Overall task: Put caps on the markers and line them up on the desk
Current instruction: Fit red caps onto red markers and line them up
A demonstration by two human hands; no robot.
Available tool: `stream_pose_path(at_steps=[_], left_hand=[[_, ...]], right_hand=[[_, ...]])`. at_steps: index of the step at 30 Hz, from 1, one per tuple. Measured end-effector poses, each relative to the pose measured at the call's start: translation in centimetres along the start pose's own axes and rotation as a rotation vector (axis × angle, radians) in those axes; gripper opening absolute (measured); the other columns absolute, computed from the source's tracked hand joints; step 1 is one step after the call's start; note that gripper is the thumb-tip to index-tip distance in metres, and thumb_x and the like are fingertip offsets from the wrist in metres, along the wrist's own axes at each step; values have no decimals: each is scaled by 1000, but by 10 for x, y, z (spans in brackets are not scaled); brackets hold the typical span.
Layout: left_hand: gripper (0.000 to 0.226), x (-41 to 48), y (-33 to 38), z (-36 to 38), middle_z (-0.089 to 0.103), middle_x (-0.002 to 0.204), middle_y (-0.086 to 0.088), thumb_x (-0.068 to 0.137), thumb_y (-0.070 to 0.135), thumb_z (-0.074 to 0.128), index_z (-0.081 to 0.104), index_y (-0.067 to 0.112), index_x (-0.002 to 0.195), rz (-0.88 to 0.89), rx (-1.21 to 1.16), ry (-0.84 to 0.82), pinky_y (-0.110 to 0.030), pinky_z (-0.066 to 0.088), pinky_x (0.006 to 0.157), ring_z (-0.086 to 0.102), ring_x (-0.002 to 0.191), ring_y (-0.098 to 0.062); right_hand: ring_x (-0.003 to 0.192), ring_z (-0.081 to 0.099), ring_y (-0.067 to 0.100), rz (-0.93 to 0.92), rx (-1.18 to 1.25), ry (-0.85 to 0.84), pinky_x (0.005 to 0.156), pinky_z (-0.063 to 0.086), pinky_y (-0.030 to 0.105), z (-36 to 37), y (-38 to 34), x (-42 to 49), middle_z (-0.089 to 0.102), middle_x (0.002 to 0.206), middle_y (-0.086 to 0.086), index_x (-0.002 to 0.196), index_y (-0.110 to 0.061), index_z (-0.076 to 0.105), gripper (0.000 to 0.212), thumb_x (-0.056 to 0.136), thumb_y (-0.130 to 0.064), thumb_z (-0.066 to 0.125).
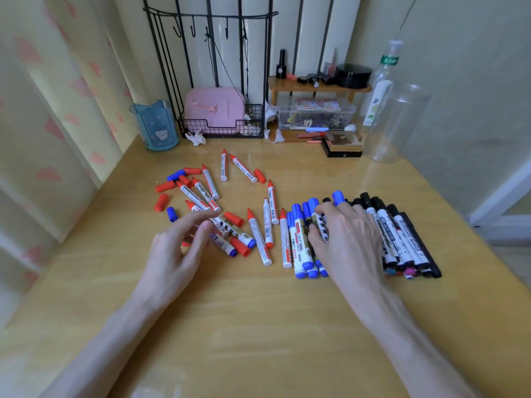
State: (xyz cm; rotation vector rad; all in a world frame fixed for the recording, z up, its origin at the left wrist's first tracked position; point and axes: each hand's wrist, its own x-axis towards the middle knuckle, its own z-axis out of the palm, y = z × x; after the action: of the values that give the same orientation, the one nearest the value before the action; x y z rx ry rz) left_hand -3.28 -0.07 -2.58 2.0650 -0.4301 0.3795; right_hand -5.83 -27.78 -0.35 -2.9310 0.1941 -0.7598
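Markers cover the middle of the wooden desk (258, 326) in two groups. On the right they lie side by side in a tight row, caps pointing away from the person: blue-capped markers (298, 239) at the left end of the row and black-capped markers (402, 237) at the right end. The right hand (347, 237) lies palm down across the middle of this row, its fingers straight and spread and resting on the barrels, gripping nothing.

To the left is a loose scatter. Uncapped red markers (258, 239) with bare red tips lie at all angles, one of them just beside the blue end of the row. Red caps (161, 202) lie among them, and a single blue cap (171, 214) sits by the scatter's left edge. The left hand (178, 248) is at the near edge of this heap, fingers loosely extended and apart over two short markers with blue ends. It is a little blurred, and from where I stand I cannot tell whether the fingertips touch anything; they do not seem to pinch a marker.

Along the back of the desk stand a blue pen cup (156, 124), a black wire basket (221, 130) holding a pink case (214, 107), a small wooden shelf (319, 87) with cosmetics on top, a clear plastic box (316, 116) under it, a clear bottle (379, 90) and a clear jar (399, 124). A patterned curtain (43, 110) hangs on the left.
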Motion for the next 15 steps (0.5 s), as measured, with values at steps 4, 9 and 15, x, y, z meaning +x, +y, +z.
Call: stream_pose_path(at_steps=[4, 9, 15], left_hand=[[25, 3, -6, -7, 70, 84, 2, 107, 43, 48, 67, 34, 120, -20, -13, 59, -46, 58, 75, 71, 78, -21], [21, 9, -12, -16, 70, 80, 0, 110, 23, 51, 68, 25, 120, -60, 26, 163, -38, 56, 68, 70, 74, -15], [20, 22, -44, -34, 73, 88, 9, 108, 18, 51, 70, 26, 111, -146, 96, 318, -22, 51, 66, 66, 74, -9]], right_hand=[[89, 54, 30, -39, 37, 52, 78, 48, 44, 4, -4, -2, 63, 92, 6, 109, -14, 72, 29, 92, -37, 69], [93, 53, 27, -142, 172, 71, 81, 45, 41, 8, -20, -2, 60, 97, 0, 108, -20, 73, 24, 92, -38, 67], [103, 53, 24, -267, 282, -170, 88, 49, 40, 23, -68, 8, 62, 107, -2, 117, -25, 71, 30, 93, -42, 69]])
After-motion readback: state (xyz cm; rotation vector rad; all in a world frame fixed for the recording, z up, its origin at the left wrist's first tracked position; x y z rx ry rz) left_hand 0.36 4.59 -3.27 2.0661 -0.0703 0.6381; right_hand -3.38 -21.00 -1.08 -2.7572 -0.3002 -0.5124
